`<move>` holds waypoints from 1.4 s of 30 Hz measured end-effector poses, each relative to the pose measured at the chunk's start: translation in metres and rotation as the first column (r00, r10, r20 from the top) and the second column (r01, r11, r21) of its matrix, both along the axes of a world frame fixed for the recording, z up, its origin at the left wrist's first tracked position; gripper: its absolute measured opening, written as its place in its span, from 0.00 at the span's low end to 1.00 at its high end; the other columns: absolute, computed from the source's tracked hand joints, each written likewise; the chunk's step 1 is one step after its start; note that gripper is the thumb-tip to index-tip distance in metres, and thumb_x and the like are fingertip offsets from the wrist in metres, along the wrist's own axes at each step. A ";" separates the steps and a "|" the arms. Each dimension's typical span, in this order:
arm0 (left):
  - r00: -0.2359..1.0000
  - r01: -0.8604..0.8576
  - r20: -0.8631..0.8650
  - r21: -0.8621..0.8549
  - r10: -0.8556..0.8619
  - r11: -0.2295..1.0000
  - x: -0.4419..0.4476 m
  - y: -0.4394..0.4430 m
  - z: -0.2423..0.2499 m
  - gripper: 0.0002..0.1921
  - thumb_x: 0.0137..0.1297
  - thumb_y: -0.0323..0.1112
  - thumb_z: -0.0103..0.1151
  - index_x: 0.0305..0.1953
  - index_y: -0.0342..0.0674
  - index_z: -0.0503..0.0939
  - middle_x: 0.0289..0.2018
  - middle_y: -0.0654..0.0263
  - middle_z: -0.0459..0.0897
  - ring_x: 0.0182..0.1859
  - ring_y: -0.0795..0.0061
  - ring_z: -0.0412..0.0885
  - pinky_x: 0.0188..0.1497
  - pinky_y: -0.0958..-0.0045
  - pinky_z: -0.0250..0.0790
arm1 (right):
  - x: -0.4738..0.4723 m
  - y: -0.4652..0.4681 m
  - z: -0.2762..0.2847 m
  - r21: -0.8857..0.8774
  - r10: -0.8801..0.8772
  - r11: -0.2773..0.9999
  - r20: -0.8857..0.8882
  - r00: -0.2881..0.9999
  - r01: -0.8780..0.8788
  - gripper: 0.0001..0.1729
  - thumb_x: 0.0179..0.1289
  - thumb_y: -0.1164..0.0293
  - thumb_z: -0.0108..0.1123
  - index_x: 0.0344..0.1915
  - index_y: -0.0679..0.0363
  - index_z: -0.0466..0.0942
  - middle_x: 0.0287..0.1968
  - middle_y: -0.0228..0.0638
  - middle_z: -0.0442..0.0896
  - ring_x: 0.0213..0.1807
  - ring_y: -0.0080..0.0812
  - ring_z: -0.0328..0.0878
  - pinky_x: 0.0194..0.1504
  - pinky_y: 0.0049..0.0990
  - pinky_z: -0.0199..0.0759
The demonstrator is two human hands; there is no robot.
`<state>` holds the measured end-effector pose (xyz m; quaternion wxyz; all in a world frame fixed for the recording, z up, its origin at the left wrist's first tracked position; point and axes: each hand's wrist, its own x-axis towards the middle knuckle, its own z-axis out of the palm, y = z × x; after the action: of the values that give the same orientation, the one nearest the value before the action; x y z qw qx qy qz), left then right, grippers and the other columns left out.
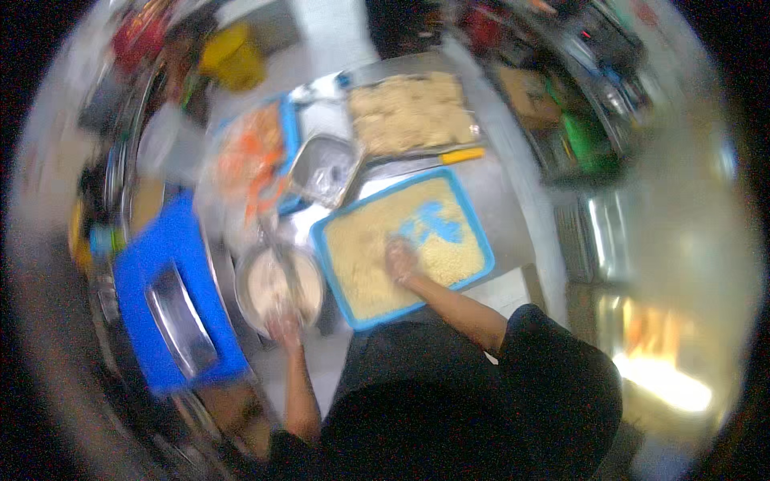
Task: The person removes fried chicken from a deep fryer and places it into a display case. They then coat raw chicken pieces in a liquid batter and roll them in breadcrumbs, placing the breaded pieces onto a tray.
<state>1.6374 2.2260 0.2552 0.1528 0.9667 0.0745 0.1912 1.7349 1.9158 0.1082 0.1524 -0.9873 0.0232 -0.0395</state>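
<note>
A blue-rimmed rectangular tray (488, 258) lies before me, spread with pale yellow crumbs (367, 276). Its blue bottom shows through in a patch near the far right. My right hand (402, 262) is down at the crumbs, near the tray's middle; blur hides what its fingers hold. To the left stands a round bowl (240, 288) of creamy pale liquid (271, 279). My left hand (284, 324) is at the bowl's near side, its fingers over the liquid and too blurred to read. A long greyish utensil (290, 264) crosses the bowl.
Beyond the tray are a metal container (328, 168), a yellow-handled tool (462, 156) and a tray of crumb-coloured pieces (412, 114). Orange and clear plastic (246, 156) lies over another blue tray (290, 129). A blue slab with a metal-edged opening (174, 240) stands at left.
</note>
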 end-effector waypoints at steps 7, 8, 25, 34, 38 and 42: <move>0.980 0.190 -0.126 0.408 -0.151 0.893 0.052 0.015 -0.006 0.19 0.59 0.40 0.49 0.51 0.44 0.75 0.50 0.60 0.76 0.51 0.60 0.73 0.54 0.57 0.60 | -0.008 0.044 0.071 0.713 0.025 0.701 -0.054 0.998 0.021 0.13 0.58 0.67 0.45 0.37 0.64 0.73 0.36 0.50 0.78 0.40 0.47 0.75 0.42 0.45 0.68; 0.967 0.246 -0.164 0.419 -0.193 0.874 0.057 0.017 -0.004 0.19 0.59 0.39 0.49 0.52 0.44 0.75 0.50 0.60 0.76 0.51 0.60 0.72 0.55 0.57 0.60 | -0.013 0.048 0.067 0.730 -0.009 0.680 -0.076 0.997 0.062 0.13 0.57 0.67 0.46 0.37 0.64 0.73 0.37 0.50 0.78 0.40 0.47 0.75 0.42 0.45 0.68; 0.959 0.060 -0.273 0.453 0.074 0.890 -0.052 0.065 -0.034 0.21 0.61 0.38 0.47 0.56 0.45 0.72 0.55 0.65 0.74 0.58 0.64 0.69 0.64 0.55 0.52 | 0.007 -0.072 0.184 0.339 0.538 0.819 -0.168 0.826 -0.464 0.28 0.53 0.58 0.57 0.52 0.59 0.70 0.47 0.46 0.77 0.50 0.48 0.73 0.53 0.41 0.66; 0.925 -0.085 -0.342 0.235 0.164 0.968 -0.016 0.018 0.014 0.18 0.57 0.38 0.52 0.50 0.42 0.76 0.47 0.64 0.80 0.47 0.62 0.76 0.56 0.59 0.61 | 0.055 -0.028 0.118 -0.128 0.698 0.630 -0.339 0.631 -0.766 0.35 0.55 0.47 0.52 0.56 0.59 0.67 0.53 0.45 0.74 0.48 0.45 0.74 0.50 0.41 0.66; 0.997 -0.075 0.004 0.403 0.080 0.912 -0.022 0.016 0.018 0.17 0.57 0.37 0.53 0.48 0.42 0.77 0.43 0.62 0.81 0.44 0.60 0.77 0.49 0.59 0.66 | 0.062 -0.025 0.124 -0.007 0.569 0.732 -0.541 0.619 -0.681 0.25 0.61 0.57 0.49 0.53 0.61 0.69 0.45 0.46 0.79 0.34 0.46 0.79 0.37 0.43 0.72; 0.983 -0.105 -0.116 0.297 0.145 0.949 -0.016 0.013 0.037 0.15 0.59 0.36 0.52 0.46 0.41 0.78 0.38 0.60 0.81 0.41 0.59 0.77 0.47 0.57 0.67 | 0.073 -0.019 0.173 0.292 0.442 0.895 -0.676 0.589 -0.336 0.17 0.61 0.64 0.50 0.45 0.59 0.77 0.42 0.47 0.80 0.47 0.43 0.76 0.49 0.40 0.68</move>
<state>1.6214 2.2395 0.2918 -0.0084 0.9827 0.1173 0.1429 1.8079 1.8969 0.2808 0.2008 -0.8881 -0.1323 0.3916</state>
